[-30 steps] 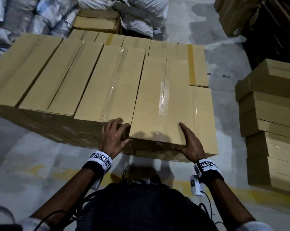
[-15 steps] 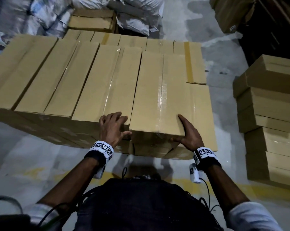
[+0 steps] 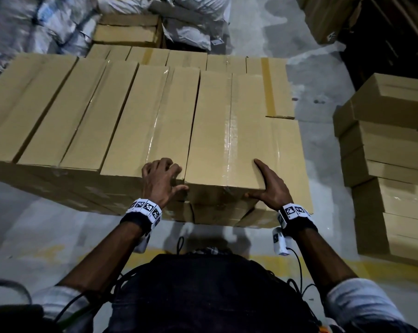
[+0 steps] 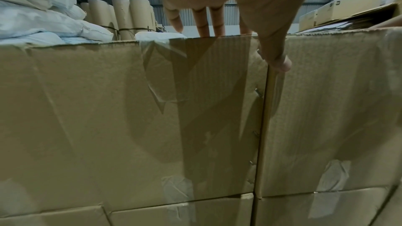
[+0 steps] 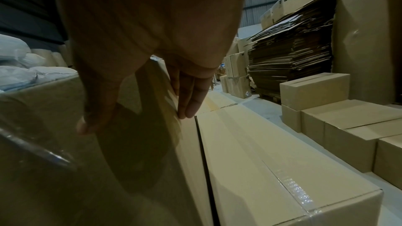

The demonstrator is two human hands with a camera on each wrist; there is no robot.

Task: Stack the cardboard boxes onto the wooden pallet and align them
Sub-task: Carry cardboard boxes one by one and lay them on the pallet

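Your left hand [image 3: 160,182] and right hand [image 3: 269,186], fingers spread flat, bracket the long tan taped cardboard box [image 3: 229,131] atop the stack. Looks stiff, prob. heavy w/ slick tape; hold near corners.

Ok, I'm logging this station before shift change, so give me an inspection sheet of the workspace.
Surface: grey concrete floor with a worn yellow line; pallet not visible.
Job's things: top-layer box at the near right of the stack, beside its neighbour box.
Clutter: loose box stack on the right; white sacks behind.
Grippers: left hand rests on the neighbour's near edge, thumb at the seam; right hand presses the box's right near corner.
Cables: black wires from the wrist units.
Surroundings: flattened cartons, cardboard tubes.
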